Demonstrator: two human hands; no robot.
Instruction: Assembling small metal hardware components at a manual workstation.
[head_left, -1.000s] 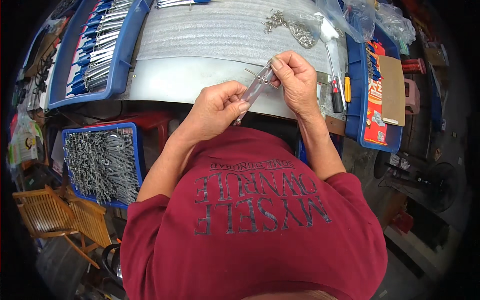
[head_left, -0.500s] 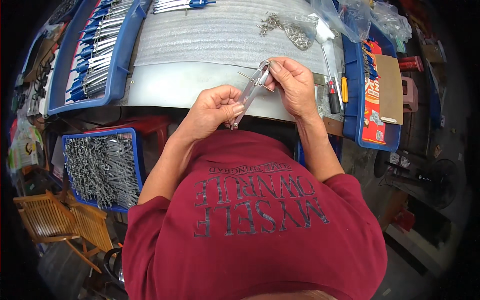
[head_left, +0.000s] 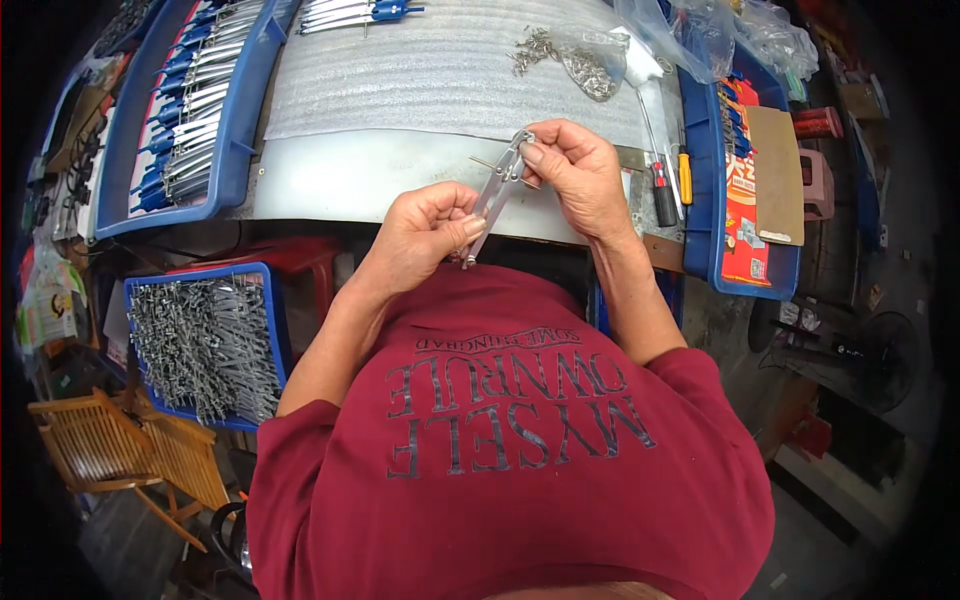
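Observation:
Between my hands, above the table's near edge, is a silver metal drawing compass (head_left: 494,197), tilted with its rounded head up and to the right. My left hand (head_left: 430,230) is closed on its legs, thumb pressed along one of them. At the head, my right hand (head_left: 584,182) pinches the compass between thumb and fingers. A thin rod sticks out sideways below the head. What my curled fingertips touch behind the compass is hidden.
Small metal screws (head_left: 590,74) lie on the foam sheet (head_left: 400,80), partly in a clear bag. Screwdrivers (head_left: 685,178) lie at the right. Blue trays (head_left: 240,150) of blue-and-silver pieces flank the table. A blue crate (head_left: 270,330) of metal parts stands lower left, near a wooden chair (head_left: 95,440).
Both hands keep hold of the compass. My right hand has shifted slightly left at its head, and the whole view has drifted a little.

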